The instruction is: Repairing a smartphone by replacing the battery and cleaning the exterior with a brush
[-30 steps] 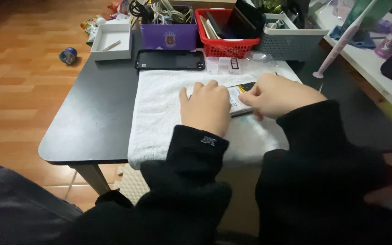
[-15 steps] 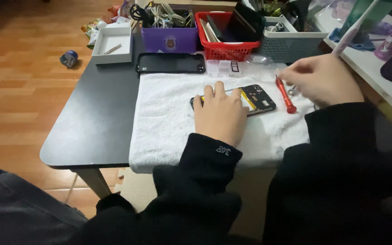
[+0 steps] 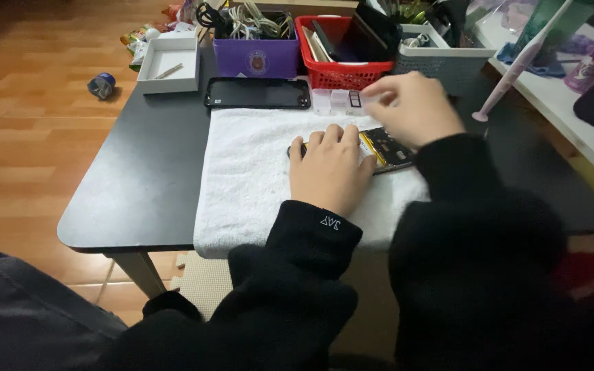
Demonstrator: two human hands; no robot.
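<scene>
An opened phone (image 3: 388, 148), with dark inner parts and a yellow strip showing, lies on a white towel (image 3: 249, 172). My left hand (image 3: 331, 168) lies flat on the phone's left part, fingers together, holding it down. My right hand (image 3: 414, 110) hovers past the phone's far edge, its blurred fingertips over a small clear plastic parts box (image 3: 338, 102). Whether those fingers pinch anything is hidden by the blur. The red tool seen earlier is out of sight.
The towel covers the right part of a black table (image 3: 139, 178). Along the far edge stand a white tray box (image 3: 168, 65), a black phone screen (image 3: 257, 93), a purple basket (image 3: 256, 56), a red basket (image 3: 342, 69) and a grey basket (image 3: 445, 62). Wooden floor lies left.
My right hand lifted off the phone, went right near a red tool, then swung back to the clear box. My left hand stayed on the phone.
</scene>
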